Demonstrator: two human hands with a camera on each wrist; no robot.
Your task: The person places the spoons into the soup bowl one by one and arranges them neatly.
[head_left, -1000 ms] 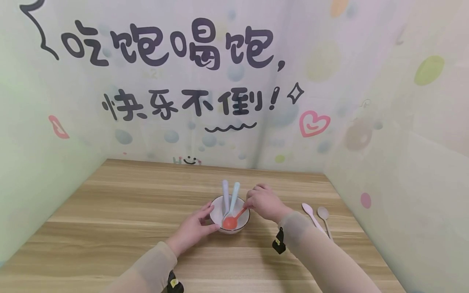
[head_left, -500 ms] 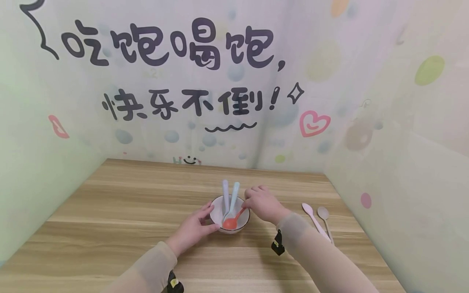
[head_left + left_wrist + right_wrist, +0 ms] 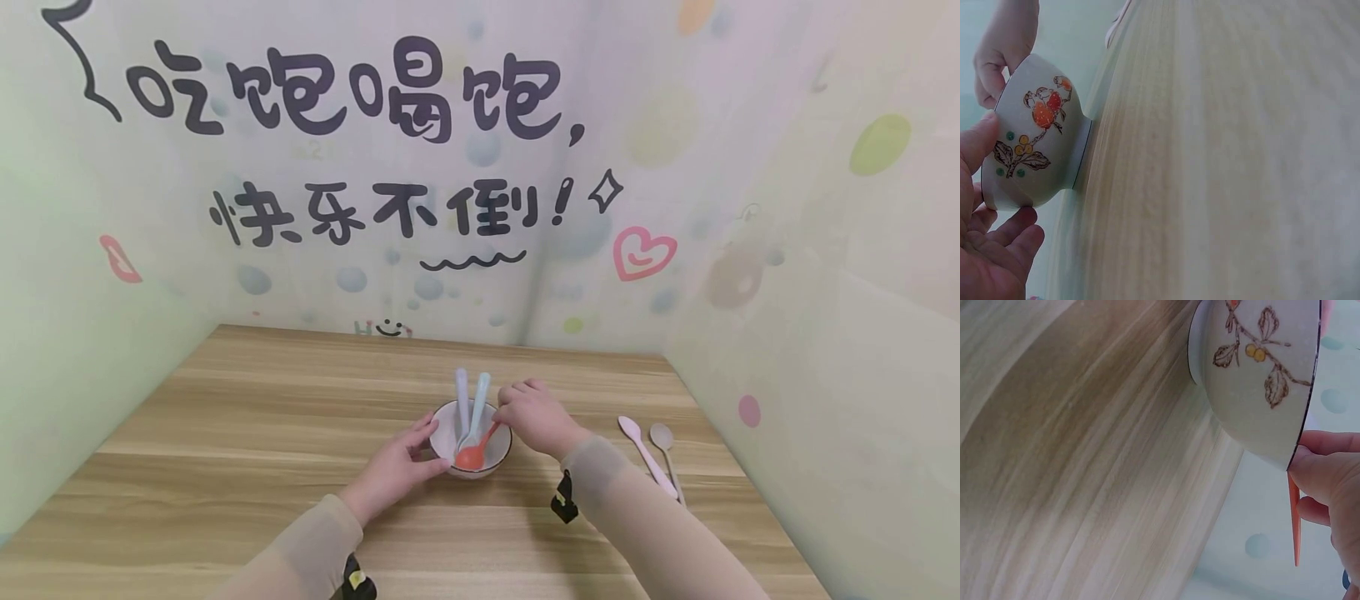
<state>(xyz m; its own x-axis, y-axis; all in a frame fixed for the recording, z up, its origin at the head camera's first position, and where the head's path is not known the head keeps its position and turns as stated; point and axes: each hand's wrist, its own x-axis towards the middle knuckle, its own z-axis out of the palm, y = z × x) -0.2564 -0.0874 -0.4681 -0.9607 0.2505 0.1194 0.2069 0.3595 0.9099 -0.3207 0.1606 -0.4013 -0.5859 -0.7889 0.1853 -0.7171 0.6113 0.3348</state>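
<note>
A white bowl (image 3: 495,457) with a dark rim stands upright on the table, its outside printed with fruit and leaves in both wrist views. My left hand (image 3: 397,468) holds its left side, the thumb at the near rim and the fingers around the wall. Over the right rim, my right hand (image 3: 536,417) pinches the handle of an orange spoon (image 3: 470,457), whose head lies inside the bowl. The handle's end sticks out past the fingers in the right wrist view. A lilac spoon (image 3: 462,400) and a light blue spoon (image 3: 480,402) lean in the bowl, handles towards the back.
A pink spoon (image 3: 647,455) and a beige spoon (image 3: 662,439) lie on the wooden table (image 3: 300,400) to the right, close to my right forearm. Behind the table hangs a printed backdrop (image 3: 337,158), with pale walls on both sides.
My right hand has shifted slightly left, still pinching the orange spoon. My left hand and the bowl stay where they were.
</note>
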